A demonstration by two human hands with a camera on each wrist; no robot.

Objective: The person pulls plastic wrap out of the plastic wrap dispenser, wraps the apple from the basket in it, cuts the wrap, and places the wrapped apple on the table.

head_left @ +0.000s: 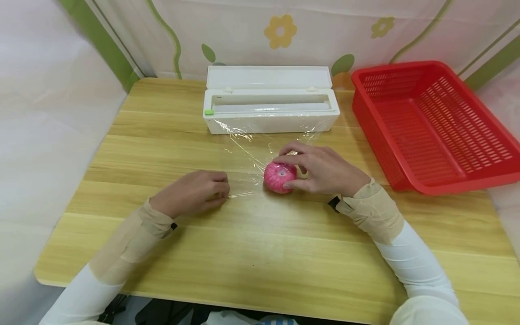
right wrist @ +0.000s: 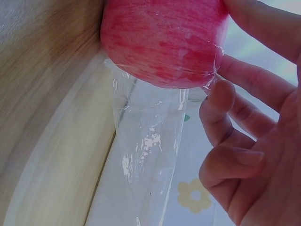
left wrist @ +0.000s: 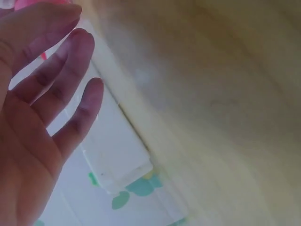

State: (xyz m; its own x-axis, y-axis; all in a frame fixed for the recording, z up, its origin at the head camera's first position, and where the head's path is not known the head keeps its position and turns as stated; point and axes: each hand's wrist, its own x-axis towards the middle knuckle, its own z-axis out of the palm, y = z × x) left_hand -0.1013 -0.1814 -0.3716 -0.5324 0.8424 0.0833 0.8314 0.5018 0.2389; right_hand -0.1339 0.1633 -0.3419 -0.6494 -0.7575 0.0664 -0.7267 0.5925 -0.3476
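A pink-red apple (head_left: 277,181) rests on the table, partly covered by clear plastic wrap (right wrist: 148,136). My right hand (head_left: 321,169) holds it from the right, thumb low on its near side and fingertips on its far side. The right wrist view shows the wrap clinging to the apple's skin and stretching away from it. To the left, my left hand (head_left: 199,192) has its fingers bent at the wrap's creased edge, which it pinches; the wrap hardly shows in the left wrist view. Behind stands a white wrap dispenser (head_left: 268,124), lid up, its roll visible.
A red plastic basket (head_left: 382,146) stands at the right on the wooden table (head_left: 260,257). Wrap runs from the dispenser's front towards the apple. A curtain (head_left: 239,27) with flowers and leaves hangs close behind the table.
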